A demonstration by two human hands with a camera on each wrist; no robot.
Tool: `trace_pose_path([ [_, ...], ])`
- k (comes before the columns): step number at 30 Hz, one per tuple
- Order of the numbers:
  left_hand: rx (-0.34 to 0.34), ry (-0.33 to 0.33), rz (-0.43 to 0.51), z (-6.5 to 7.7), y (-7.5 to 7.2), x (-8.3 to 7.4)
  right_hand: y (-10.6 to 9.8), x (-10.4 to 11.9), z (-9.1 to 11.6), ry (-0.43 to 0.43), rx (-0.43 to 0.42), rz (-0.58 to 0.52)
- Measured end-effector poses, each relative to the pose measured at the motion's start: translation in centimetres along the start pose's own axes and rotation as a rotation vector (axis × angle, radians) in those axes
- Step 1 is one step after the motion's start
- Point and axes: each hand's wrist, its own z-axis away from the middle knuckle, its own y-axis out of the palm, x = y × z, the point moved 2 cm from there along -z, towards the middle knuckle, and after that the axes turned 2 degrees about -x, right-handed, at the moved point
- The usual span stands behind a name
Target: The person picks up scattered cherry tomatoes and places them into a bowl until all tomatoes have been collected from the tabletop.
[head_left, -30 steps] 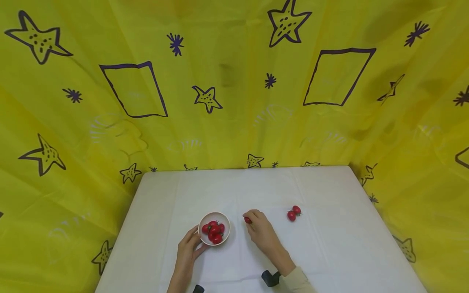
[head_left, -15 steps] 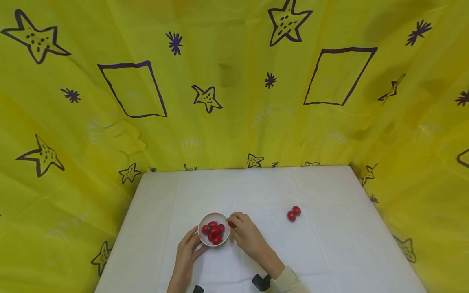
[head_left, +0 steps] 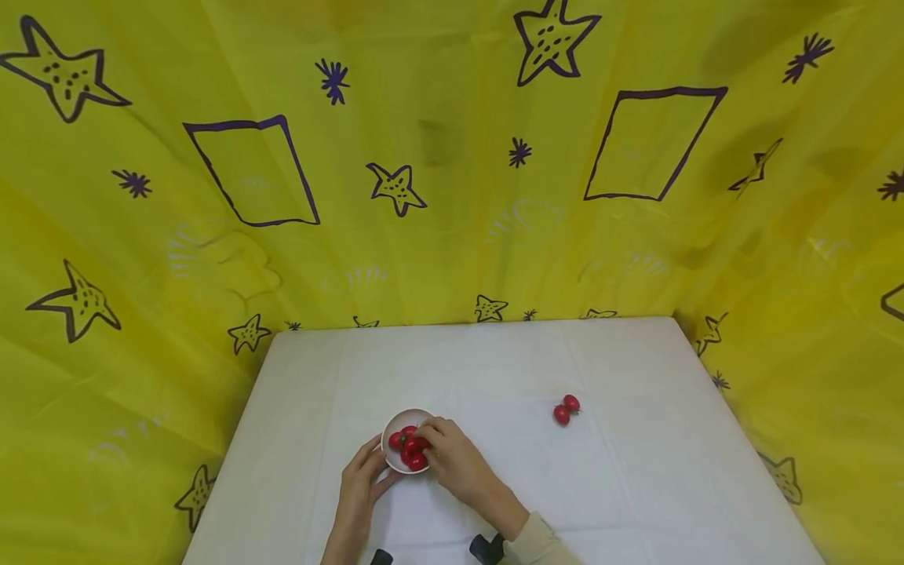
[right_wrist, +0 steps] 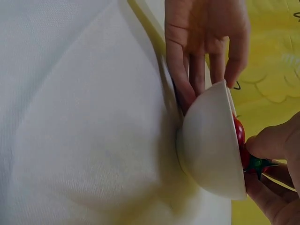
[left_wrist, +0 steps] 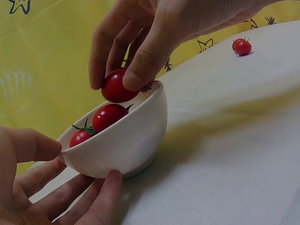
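Observation:
My left hand (head_left: 362, 479) holds a small white bowl (left_wrist: 122, 152) at its left side, one digit at the rim and other fingers against the lower wall. Inside lie several red cherry tomatoes (left_wrist: 108, 117) with green stems. Over the bowl my right hand (head_left: 462, 469) pinches a cherry tomato (left_wrist: 115, 89) between thumb and fingers, right at the others. From the right wrist view, its green calyx (right_wrist: 258, 164) shows beside the thumb, just past the bowl rim.
Two loose cherry tomatoes (head_left: 562, 414) lie together on the white-covered table (head_left: 650, 471), right of the bowl. A yellow curtain (head_left: 452, 259) with dark star drawings surrounds the table's back and sides. Dark wrist pieces (head_left: 487, 549) show near the front edge.
My right hand has moved left with its cherry tomato, from the table beside the bowl to over the bowl. The left hand and the bowl have stayed in place.

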Motion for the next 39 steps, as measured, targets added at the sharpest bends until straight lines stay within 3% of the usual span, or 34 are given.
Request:
trace_pose_path([
  [12,0.006,0.002,0.005,0.0,0.0,-0.1,0.3,0.4,-0.2,-0.015,0.014,0.073],
  [26,-0.007,-0.006,-0.007,-0.1,-0.1,0.0,0.7,0.3,-0.1,0.036,0.015,0.009],
  [39,-0.003,-0.002,0.002,0.0,0.0,0.1,-0.4,-0.6,-0.1,0.073,-0.053,0.009],
])
